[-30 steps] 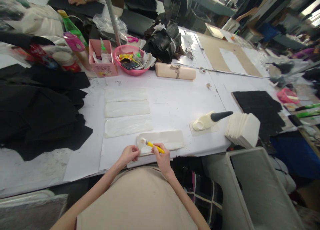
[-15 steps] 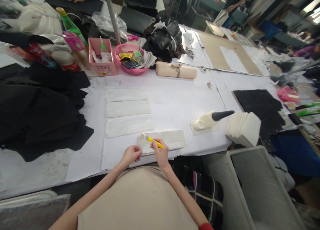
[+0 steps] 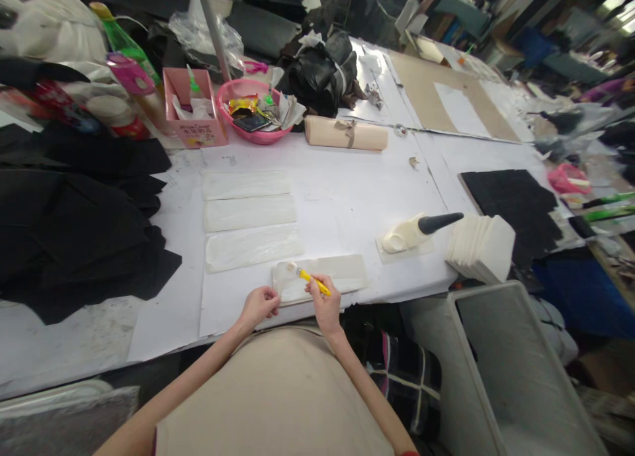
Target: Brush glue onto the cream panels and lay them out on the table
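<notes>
Pink box point(image 3: 201, 133), far beyond the left hand point(image 3: 260, 306) and off to its left: "Milk Cover", as far as the blur lets it be read.
Under those 2 words on the box front runs a row of Chinese characters, too blurred to read surely; straight ahead of the hand and slightly left, small dark marks on the white paper point(image 3: 327, 178), near the box, are too small to read.

Yellow handle on the brush point(image 3: 314, 282).
</notes>
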`<state>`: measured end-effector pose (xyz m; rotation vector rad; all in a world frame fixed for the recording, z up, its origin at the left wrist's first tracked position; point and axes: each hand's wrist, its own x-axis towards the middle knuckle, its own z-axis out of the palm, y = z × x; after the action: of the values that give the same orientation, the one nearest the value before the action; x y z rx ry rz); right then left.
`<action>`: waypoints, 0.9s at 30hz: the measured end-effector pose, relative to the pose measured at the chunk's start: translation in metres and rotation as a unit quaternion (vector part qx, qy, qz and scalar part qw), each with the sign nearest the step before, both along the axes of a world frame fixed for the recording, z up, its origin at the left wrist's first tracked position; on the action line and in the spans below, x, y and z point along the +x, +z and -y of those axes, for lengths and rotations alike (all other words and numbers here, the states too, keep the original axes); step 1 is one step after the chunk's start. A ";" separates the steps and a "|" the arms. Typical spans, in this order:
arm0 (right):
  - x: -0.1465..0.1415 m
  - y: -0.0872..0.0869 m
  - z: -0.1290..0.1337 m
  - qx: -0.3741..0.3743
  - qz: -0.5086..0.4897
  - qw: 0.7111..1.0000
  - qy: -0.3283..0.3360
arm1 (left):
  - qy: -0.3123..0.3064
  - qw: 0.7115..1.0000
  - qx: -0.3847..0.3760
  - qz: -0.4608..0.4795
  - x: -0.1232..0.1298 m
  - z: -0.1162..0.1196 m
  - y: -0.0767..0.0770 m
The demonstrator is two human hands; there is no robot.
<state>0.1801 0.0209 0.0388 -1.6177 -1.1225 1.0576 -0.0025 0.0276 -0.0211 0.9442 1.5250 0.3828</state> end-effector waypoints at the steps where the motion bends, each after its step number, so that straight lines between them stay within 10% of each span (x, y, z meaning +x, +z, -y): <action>1: -0.002 -0.003 0.000 -0.008 -0.014 1.000 0.013 | 0.000 1.000 0.000 0.001 0.000 0.000 0.000; 16: 0.123 -0.023 0.000 0.040 0.126 0.950 -0.284 | 0.014 0.999 0.023 -0.017 0.003 0.003 0.003; 19: 0.114 -0.015 0.007 0.078 0.241 0.944 -0.209 | 0.014 1.000 0.018 -0.014 0.003 0.002 0.004; 27: 0.034 0.001 0.030 0.120 0.256 0.929 0.239 | 0.018 1.000 -0.006 0.008 0.000 -0.002 0.006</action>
<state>0.2145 -0.0092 0.0403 -1.4921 -1.9918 0.7519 -0.0023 0.0292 -0.0146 0.9036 1.5310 0.4068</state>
